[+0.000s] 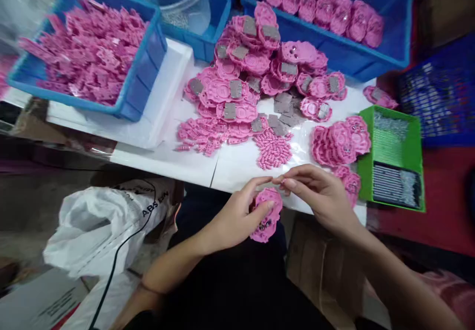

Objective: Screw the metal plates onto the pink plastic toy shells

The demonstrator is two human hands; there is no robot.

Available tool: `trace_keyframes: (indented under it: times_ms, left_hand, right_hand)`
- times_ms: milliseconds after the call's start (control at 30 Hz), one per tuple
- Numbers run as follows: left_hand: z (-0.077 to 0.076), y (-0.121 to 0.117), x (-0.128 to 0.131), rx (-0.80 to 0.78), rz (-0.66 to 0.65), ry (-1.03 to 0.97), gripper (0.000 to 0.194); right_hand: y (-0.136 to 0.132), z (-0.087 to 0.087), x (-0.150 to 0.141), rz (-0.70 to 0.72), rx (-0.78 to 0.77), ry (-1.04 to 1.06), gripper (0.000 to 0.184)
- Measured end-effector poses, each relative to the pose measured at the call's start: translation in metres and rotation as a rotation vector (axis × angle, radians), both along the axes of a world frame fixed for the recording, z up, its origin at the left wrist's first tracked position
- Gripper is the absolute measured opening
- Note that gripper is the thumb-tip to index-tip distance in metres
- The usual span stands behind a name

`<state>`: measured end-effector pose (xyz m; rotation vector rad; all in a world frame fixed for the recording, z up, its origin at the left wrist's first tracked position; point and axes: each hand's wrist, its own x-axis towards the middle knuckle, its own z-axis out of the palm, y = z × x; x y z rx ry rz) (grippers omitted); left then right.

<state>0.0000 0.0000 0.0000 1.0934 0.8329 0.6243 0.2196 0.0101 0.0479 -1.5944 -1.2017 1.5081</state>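
My left hand [237, 213] is closed around a pink plastic shell [267, 216], tilted above my lap at the table's front edge. Small metal parts show in the shell's lower end. My right hand [321, 194] has its thumb and fingers pinched close to the left fingertips. Something tiny and pink seems to be in that pinch, too small to name. Just beyond the hands lies a heap of small pink pegs [273, 149]. Left of it are loose pink pieces [202, 134], and behind it grey metal plates [287, 110].
Piled pink shells [226, 90] cover the table's middle, with more stacked shells [336, 142] at right. A green tray [391, 144] holds screws and metal pins. Blue bins of pink parts [148, 85] stand at the left and back. A white sack [85, 226] sits below.
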Motion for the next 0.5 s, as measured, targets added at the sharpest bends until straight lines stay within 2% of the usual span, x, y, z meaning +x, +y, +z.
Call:
trace_keyframes:
  times_ms: [167,300,433,500]
  left_hand:
    - [0.003,-0.008,0.004,-0.008,-0.078,0.061,0.028]
    - [0.003,-0.017,0.004,-0.043,-0.099,0.046,0.027]
    - [0.003,-0.024,0.007,0.004,-0.082,0.051,0.029]
    - [0.003,-0.028,0.009,-0.034,-0.101,0.054,0.030]
  right_hand:
    - [-0.005,0.001,-0.007,0.151,0.044,-0.059,0.039]
    - [-0.010,0.000,-0.007,0.239,0.039,-0.062,0.042]
    - [-0.021,0.000,-0.001,0.226,0.005,-0.049,0.044]
    - [-0.026,0.000,0.002,0.216,0.015,-0.059,0.043]
